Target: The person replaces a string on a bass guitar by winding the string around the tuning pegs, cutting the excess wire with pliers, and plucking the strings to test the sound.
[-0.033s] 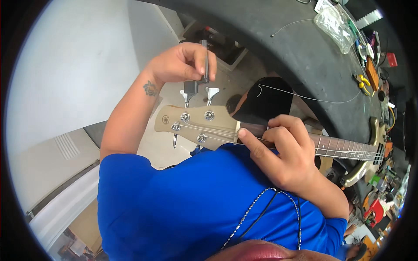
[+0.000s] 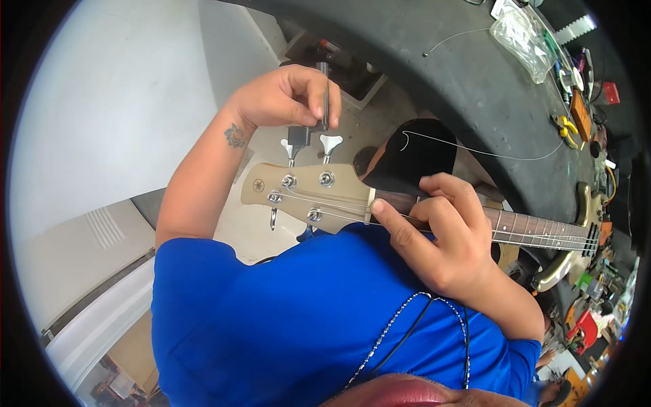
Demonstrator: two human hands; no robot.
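A bass guitar with a pale gold headstock (image 2: pixel 268 178) lies across in front of me, its neck running right. My left hand (image 2: pixel 288 98) is closed on the thin dark handle of a black string winder (image 2: pixel 299 136). The winder's head sits over one tuning key (image 2: pixel 293 152) at the far edge; another silver key (image 2: pixel 330 144) stands beside it. My right hand (image 2: pixel 447 237) lies over the neck (image 2: pixel 529 225) with bent fingers, some tips hidden. One stretched finger touches the strings by the white nut (image 2: pixel 370 203). Strings run to several posts on the headstock.
The dark workbench (image 2: pixel 380 34) curves along the far side. On it lie a loose string (image 2: pixel 502 157), yellow-handled pliers (image 2: pixel 565 131), a clear plastic bag (image 2: pixel 522 44) and assorted tools. The bass body (image 2: pixel 583 203) rests at the bench's right end. A white panel (image 2: pixel 129 102) stands at left.
My left hand and the winder's handle have shifted very slightly to the right. The bass and my right hand look nearly the same.
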